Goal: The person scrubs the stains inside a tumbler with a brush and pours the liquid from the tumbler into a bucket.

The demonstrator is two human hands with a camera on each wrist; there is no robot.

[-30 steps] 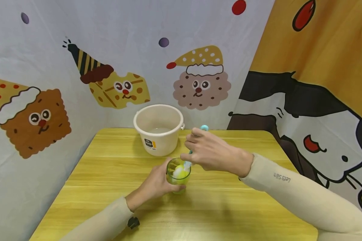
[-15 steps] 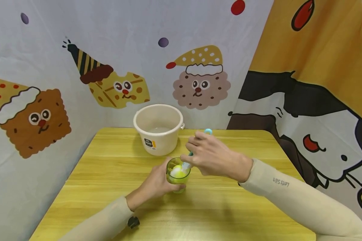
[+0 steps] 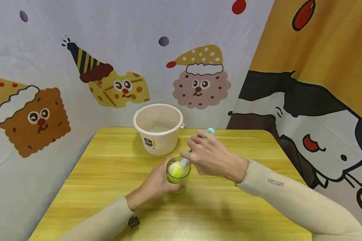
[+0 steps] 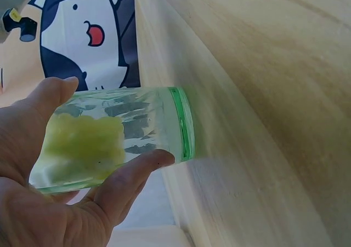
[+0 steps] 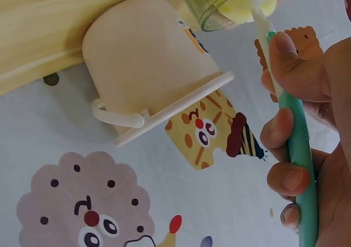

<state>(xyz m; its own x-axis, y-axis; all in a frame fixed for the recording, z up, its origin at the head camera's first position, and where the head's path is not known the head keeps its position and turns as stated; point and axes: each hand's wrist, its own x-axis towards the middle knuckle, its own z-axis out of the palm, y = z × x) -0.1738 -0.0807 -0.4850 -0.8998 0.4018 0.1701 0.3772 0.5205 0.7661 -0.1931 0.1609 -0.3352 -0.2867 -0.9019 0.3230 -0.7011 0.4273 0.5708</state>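
Observation:
A clear green-tinted drinking glass (image 3: 177,181) is gripped by my left hand (image 3: 155,180), its thumb and fingers wrapped around the side. Inside the glass sits the yellow-and-white sponge head (image 3: 176,170) of a cup brush. My right hand (image 3: 212,154) holds the brush from above by its teal handle (image 5: 299,143), with fingers curled around the ridged grip. In the left wrist view, the sponge (image 4: 82,145) fills the part near the mouth, and the clear lower part shows below it. Whether the glass base touches the table cannot be told.
A cream plastic bucket (image 3: 160,144) with a side handle stands at the back of the wooden table (image 3: 114,177), just behind the glass. A printed cartoon curtain (image 3: 120,33) hangs behind the table. A small black device (image 3: 133,222) is at the left sleeve.
My right hand shifts slightly, first down to the right and then back left, and the handle's end leans further right. The sponge turns within the glass. The left hand stays put.

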